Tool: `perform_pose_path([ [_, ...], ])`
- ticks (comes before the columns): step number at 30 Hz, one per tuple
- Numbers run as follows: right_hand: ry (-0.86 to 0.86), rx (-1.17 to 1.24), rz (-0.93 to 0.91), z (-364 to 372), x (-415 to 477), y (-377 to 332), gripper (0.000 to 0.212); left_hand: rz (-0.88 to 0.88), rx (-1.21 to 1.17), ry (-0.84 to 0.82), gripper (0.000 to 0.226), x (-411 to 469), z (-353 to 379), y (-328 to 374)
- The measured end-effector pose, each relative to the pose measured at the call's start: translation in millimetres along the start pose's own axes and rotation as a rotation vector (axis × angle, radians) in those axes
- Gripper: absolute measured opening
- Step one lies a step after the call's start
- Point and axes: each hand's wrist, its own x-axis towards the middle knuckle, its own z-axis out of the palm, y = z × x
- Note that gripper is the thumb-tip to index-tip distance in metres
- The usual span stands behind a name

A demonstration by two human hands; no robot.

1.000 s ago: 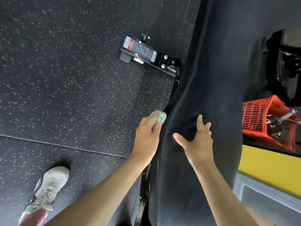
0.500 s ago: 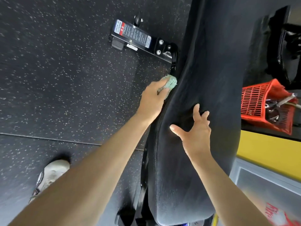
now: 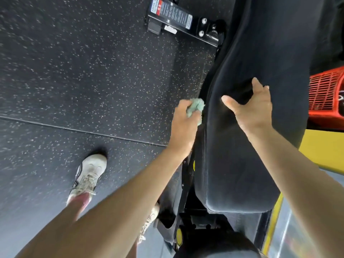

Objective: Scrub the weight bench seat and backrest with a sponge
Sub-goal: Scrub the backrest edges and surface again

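Your left grip (image 3: 184, 125) is clamped on the green sponge (image 3: 195, 108), which is crumpled between fingers and thumb and pressed against the left side edge of the bench pad (image 3: 242, 174). Your right grip (image 3: 255, 108) is apart: fingers and thumb are spread, with the tips planted on the top face of the pad, just beside the sponge across the seam. The view does not show clearly whether this section is seat or backrest.

Procedure for the step in hand, judged as scrubbing the side edge:
1. Press the sponge flat against the side wall, not only its corner; a crumpled sponge covers a narrow strip.
2. Stroke along the seam line in overlapping passes, from the crease towards the near end.
3. Brace the pad with the right grip so that it does not rock on the black frame (image 3: 206, 33).
4. Avoid dragging the sponge over the speckled floor (image 3: 93, 81) or the frame, which would likely carry grit back onto the pad
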Motion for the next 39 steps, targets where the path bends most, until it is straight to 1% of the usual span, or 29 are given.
perform_pose_path([
  [2,0.099,0.016,-0.088,7,-22,14,0.067,0.005,0.019,0.008,0.021,8,1,6],
  [4,0.184,0.054,-0.113,14,-49,37,0.053,0.038,0.069,0.038,0.025,-2,-1,-6],
  [8,0.31,0.131,0.024,17,-107,111,0.044,0.084,0.166,0.109,0.024,-60,-5,-58],
  [11,0.37,0.195,0.207,14,-145,166,0.045,0.112,0.204,0.175,0.027,-113,3,-96],
  [14,0.349,0.269,0.365,15,-174,203,0.049,0.143,0.254,0.299,0.033,-144,13,-119],
  [16,0.31,0.316,0.438,17,-184,218,0.053,0.194,0.315,0.323,0.033,-161,16,-128],
  [17,0.294,0.36,0.478,17,-186,223,0.054,0.258,0.374,0.312,0.029,-171,15,-133],
  [18,0.28,0.413,0.518,17,-186,227,0.055,0.352,0.449,0.278,0.026,-182,14,-137],
  [20,0.247,0.495,0.578,13,-184,229,0.051,0.566,0.603,0.12,0.036,-196,14,-136],
  [21,0.231,0.516,0.59,11,-182,229,0.048,0.646,0.648,0.039,0.042,-191,15,-128],
  [22,0.218,0.542,0.6,8,-180,227,0.045,0.687,0.687,0.009,0.044,-179,17,-118],
  [23,0.213,0.577,0.62,5,-177,227,0.043,0.694,0.734,0.032,0.045,-161,22,-107],
  [25,0.206,0.713,0.682,2,-173,230,0.043,0.638,0.873,0.167,0.045,-126,39,-89],
  [26,0.199,0.786,0.711,0,-171,232,0.043,0.61,0.946,0.232,0.046,-117,50,-89],
  [27,0.185,0.842,0.729,-3,-170,234,0.043,0.607,1.01,0.254,0.048,-117,59,-94],
  [28,0.166,0.878,0.738,-5,-169,236,0.042,0.639,1.07,0.215,0.052,-122,67,-104],
  [29,0.151,0.906,0.741,-8,-168,238,0.042,0.702,1.129,0.113,0.056,-133,73,-116],
  [31,0.133,0.945,0.743,-12,-167,240,0.041,0.877,1.212,-0.201,0.065,-159,72,-134],
  [33,0.141,0.958,0.756,-15,-168,239,0.038,1.01,1.305,-0.55,0.068,-174,58,-127],
  [34,0.15,0.956,0.769,-14,-167,238,0.038,1.069,1.33,-0.646,0.068,-170,51,-115],
  [35,0.159,0.949,0.788,-13,-167,236,0.037,1.07,1.328,-0.63,0.066,-161,45,-101],
  [36,0.166,0.94,0.805,-13,-165,234,0.037,0.994,1.279,-0.515,0.063,-149,41,-87],
  [38,0.181,0.919,0.837,-13,-161,230,0.036,0.768,1.105,-0.081,0.052,-121,39,-61],
  [39,0.184,0.906,0.855,-13,-158,230,0.036,0.682,1.064,0.061,0.047,-112,42,-57],
])
